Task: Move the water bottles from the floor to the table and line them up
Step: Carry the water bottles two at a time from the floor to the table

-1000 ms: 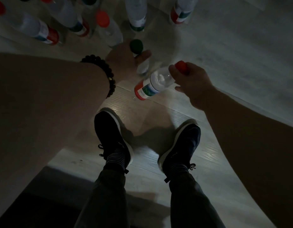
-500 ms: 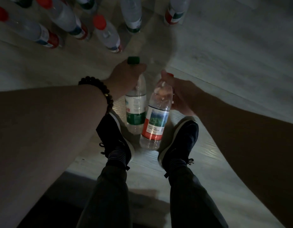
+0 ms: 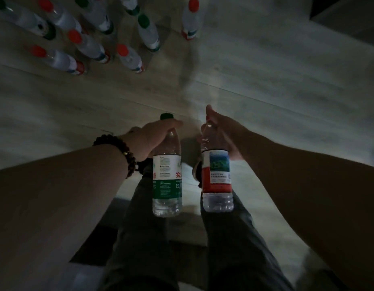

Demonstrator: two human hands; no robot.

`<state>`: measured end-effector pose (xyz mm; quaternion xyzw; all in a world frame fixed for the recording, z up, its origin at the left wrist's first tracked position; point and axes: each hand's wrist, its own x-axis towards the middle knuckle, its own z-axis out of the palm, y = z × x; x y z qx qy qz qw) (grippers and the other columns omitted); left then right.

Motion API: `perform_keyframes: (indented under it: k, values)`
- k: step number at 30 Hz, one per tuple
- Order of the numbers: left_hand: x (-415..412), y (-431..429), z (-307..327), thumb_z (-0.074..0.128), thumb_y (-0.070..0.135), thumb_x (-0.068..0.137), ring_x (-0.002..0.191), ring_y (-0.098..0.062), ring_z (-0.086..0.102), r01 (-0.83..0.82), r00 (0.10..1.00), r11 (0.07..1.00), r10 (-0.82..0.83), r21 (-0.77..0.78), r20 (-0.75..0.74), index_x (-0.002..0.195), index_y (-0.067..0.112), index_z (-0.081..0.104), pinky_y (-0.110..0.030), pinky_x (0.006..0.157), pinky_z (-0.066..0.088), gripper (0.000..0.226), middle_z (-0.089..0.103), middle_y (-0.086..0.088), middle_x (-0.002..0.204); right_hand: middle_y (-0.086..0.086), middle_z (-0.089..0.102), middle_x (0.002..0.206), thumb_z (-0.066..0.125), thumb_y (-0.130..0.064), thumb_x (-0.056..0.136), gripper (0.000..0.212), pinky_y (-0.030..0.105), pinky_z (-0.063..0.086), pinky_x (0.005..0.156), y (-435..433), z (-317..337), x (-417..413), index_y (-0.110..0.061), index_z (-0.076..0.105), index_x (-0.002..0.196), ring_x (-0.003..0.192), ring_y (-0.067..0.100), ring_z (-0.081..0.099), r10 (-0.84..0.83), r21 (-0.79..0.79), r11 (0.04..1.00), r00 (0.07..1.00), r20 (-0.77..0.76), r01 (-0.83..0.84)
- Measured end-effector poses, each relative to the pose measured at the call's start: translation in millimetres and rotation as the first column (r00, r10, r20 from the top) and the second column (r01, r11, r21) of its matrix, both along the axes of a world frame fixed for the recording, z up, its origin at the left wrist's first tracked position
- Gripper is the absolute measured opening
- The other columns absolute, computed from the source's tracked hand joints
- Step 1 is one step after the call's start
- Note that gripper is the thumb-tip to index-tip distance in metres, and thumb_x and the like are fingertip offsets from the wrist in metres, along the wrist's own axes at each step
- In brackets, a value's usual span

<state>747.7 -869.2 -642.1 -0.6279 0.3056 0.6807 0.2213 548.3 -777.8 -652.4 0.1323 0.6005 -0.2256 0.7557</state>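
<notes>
Floor point(image 3: 265, 80): pale planks, dimly lit.
Trousers point(image 3: 139, 238): dark, the person's legs, below both held bottles.
Floor bottles point(image 3: 87, 46): several, with red or green caps, grouped on the floor at far left, well apart from the held pair.
Green-label bottle point(image 3: 167, 181): clear and green-capped, off the floor, hanging from the left grip.
Red-label bottle point(image 3: 217, 179): just beside it, not touching, off the floor, cap mostly hidden.
Left grip point(image 3: 152, 137): fingers curled round the green-label bottle's neck.
Right grip point(image 3: 221, 133): wrapped round the red-label bottle's neck, thumb raised.
Bracelet point(image 3: 118, 150): dark beads on the left wrist.
</notes>
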Motion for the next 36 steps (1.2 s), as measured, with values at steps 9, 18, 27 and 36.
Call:
perform_keyframes:
  k: [9, 18, 27, 36]
  values:
    - [-20, -14, 231, 0.069, 0.045, 0.089, 0.074, -0.028, 0.067, -0.245, 0.968, 0.954, 0.230, -0.171, -0.103, 0.083, 0.015, 0.061, -0.044, 0.089, 0.056, 0.032, 0.067, -0.006, 0.071, 0.012, 0.061, 0.075, 0.056, -0.059, 0.098, 0.045, 0.039, 0.060, 0.062, 14, 234, -29, -0.014, 0.052, 0.103, 0.067, 0.027, 0.064, -0.203, -0.039, 0.979, 0.964, -0.172, 0.199]
    - [-68, -18, 383, 0.053, 0.034, 0.095, 0.065, -0.026, 0.047, -0.305, 0.917, 0.949, 0.272, -0.075, -0.291, 0.075, 0.016, 0.048, -0.034, 0.067, 0.042, 0.027, 0.044, -0.008, 0.074, 0.018, 0.061, 0.081, 0.058, -0.034, 0.090, 0.031, 0.040, 0.060, 0.072, 49, 399, -63, -0.002, 0.058, 0.088, 0.069, 0.035, 0.067, -0.435, -0.185, 0.883, 0.900, 0.020, 0.431]
    - [-134, -10, 467, 0.083, 0.056, 0.069, 0.062, -0.030, 0.066, -0.023, 0.883, 0.999, -0.001, -0.044, -0.469, 0.095, 0.012, 0.065, -0.042, 0.076, 0.059, 0.054, 0.065, -0.012, 0.077, 0.017, 0.062, 0.070, 0.054, -0.038, 0.096, 0.044, 0.039, 0.056, 0.075, 120, 481, -46, -0.003, 0.059, 0.071, 0.061, 0.032, 0.066, -0.810, -0.239, 0.515, 0.559, 0.179, 0.823]
    - [-213, 73, 521, 0.078, 0.055, 0.079, 0.070, -0.032, 0.072, 0.435, 0.679, 0.898, -0.277, 0.068, -0.680, 0.083, 0.004, 0.073, -0.040, 0.068, 0.061, 0.051, 0.070, -0.017, 0.080, 0.018, 0.059, 0.081, 0.061, -0.035, 0.093, 0.027, 0.046, 0.061, 0.062, 224, 529, -31, -0.011, 0.052, 0.100, 0.065, 0.036, 0.066, -0.984, -0.346, 0.147, 0.173, 0.046, 0.927]
